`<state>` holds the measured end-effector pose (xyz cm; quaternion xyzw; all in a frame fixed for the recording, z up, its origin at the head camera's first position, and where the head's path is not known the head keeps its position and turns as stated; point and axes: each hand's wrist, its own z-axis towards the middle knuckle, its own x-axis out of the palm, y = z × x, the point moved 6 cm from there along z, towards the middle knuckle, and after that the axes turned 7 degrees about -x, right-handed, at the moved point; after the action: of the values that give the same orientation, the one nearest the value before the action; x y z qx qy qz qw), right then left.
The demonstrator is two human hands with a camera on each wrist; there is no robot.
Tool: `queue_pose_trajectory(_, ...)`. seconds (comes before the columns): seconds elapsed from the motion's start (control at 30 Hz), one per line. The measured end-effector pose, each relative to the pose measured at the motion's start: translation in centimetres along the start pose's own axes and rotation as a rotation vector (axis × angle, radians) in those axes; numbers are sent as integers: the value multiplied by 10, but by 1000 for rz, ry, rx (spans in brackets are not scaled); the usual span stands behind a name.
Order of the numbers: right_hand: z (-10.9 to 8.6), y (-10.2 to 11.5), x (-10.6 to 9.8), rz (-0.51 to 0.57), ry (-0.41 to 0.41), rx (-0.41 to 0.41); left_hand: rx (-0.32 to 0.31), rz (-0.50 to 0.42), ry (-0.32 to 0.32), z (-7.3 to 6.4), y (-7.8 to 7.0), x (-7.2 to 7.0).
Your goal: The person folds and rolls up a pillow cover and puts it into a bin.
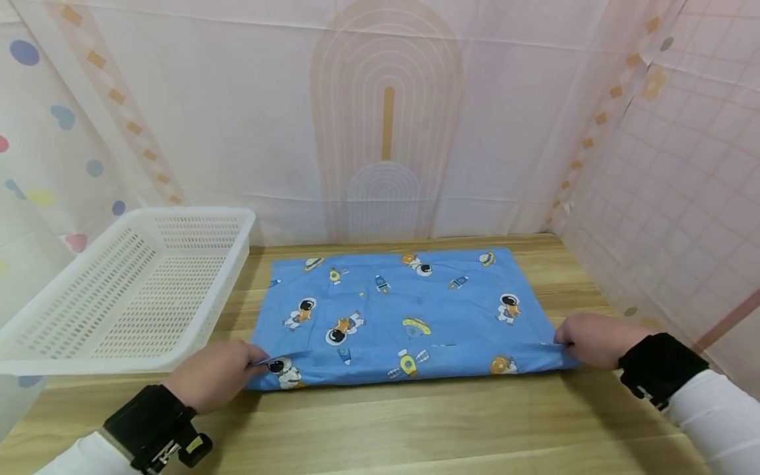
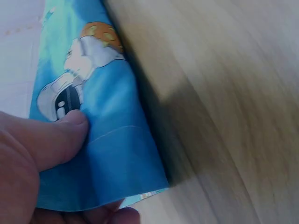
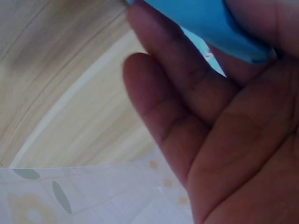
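A blue cloth [image 1: 368, 303] printed with astronauts, rockets and planets lies as a wide rectangle on the wooden table, its near edge folded over. At its near left corner my left hand [image 1: 216, 373] pinches the fold; in the left wrist view the thumb [image 2: 63, 140] presses on top with fingers beneath. My right hand [image 1: 600, 340] grips the near right corner. Up close in the right wrist view, the cloth's edge [image 3: 210, 28] sits between thumb and fingers, while the lower fingers [image 3: 154, 93] extend loosely below it.
A white plastic basket [image 1: 237, 264] with perforated walls stands left of the cloth, near my left hand. Bare wooden tabletop [image 1: 410, 429] shows in front. Patterned sheets hang behind the table [image 1: 273, 132] and at both sides.
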<state>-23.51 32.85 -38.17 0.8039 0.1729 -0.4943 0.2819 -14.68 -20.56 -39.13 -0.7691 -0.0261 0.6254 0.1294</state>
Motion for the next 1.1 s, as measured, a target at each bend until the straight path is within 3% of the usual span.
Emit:
queue_pose_trajectory(0.17,-5,1,-3,39,25,23,-1,-20,36,-5,-1,-2)
queue_pose_trajectory(0.37,-8,0,-7,67,16,24,37,-26,-5,-5,-2,-8)
queue_pose_trajectory(0.57,-8,0,-13,64,-12,9,32,-60,-40,-2,1,-12)
queue_pose_trajectory(0.9,-2,-1,-24,53,-133,-20,-99,-167,-169,5,8,-20)
queue_pose_trajectory(1.1,2,-2,-36,-16,-235,-58,-171,-230,-241,13,10,-25)
